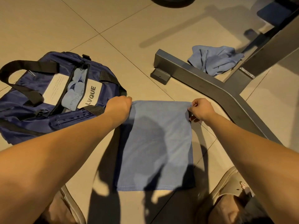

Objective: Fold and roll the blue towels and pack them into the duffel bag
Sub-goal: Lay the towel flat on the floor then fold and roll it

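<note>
Head view: flat, rectangular blue towel (155, 143)

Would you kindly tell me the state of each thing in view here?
flat towel: spread flat on the floor, far corners held.
left hand: grips the far left corner.
right hand: pinches the far right corner.
bag: unzipped, lying open.
rolled towels: packed inside the bag.
crumpled towel: loose heap beside the metal frame.

duffel bag (48, 97) close left, metal frame (202, 81) right, open floor (129, 38) beyond
</note>
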`<action>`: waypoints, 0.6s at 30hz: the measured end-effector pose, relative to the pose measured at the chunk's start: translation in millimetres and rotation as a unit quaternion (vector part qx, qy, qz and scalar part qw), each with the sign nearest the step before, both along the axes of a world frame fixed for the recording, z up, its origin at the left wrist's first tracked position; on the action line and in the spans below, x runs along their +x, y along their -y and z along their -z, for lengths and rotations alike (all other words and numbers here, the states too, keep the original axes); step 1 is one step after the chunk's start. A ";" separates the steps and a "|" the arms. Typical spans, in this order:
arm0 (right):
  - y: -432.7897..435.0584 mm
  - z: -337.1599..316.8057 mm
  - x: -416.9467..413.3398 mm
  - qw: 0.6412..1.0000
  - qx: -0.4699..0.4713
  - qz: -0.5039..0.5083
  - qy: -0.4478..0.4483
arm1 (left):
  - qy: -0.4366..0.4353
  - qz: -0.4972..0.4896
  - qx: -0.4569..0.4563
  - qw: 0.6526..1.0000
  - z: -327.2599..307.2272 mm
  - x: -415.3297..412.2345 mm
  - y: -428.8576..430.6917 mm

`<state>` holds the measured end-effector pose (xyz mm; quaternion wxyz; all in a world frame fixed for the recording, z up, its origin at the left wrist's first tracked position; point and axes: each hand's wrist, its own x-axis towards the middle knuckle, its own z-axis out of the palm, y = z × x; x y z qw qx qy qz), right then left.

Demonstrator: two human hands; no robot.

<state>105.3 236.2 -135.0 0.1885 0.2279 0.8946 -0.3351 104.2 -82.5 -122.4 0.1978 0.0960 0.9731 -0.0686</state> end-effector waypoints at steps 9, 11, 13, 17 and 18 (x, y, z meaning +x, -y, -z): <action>10.7 -10.2 114.0 0.978 -0.036 0.084 0.188 | -0.083 0.101 0.152 0.980 37.2 43.3 -4.9; 13.1 -5.7 146.0 0.974 -0.049 0.082 0.203 | 0.031 0.025 0.149 0.988 41.2 47.3 -9.1; 16.0 -0.5 169.5 0.974 -0.044 0.085 0.203 | 0.092 -0.018 0.162 0.982 43.3 47.6 -8.1; 15.1 12.2 193.2 0.980 -0.015 0.060 0.187 | 0.090 -0.048 0.183 0.978 46.9 48.6 -7.8; 14.0 14.1 196.2 0.981 -0.013 0.060 0.184 | 0.092 -0.052 0.183 0.977 46.9 48.6 -8.3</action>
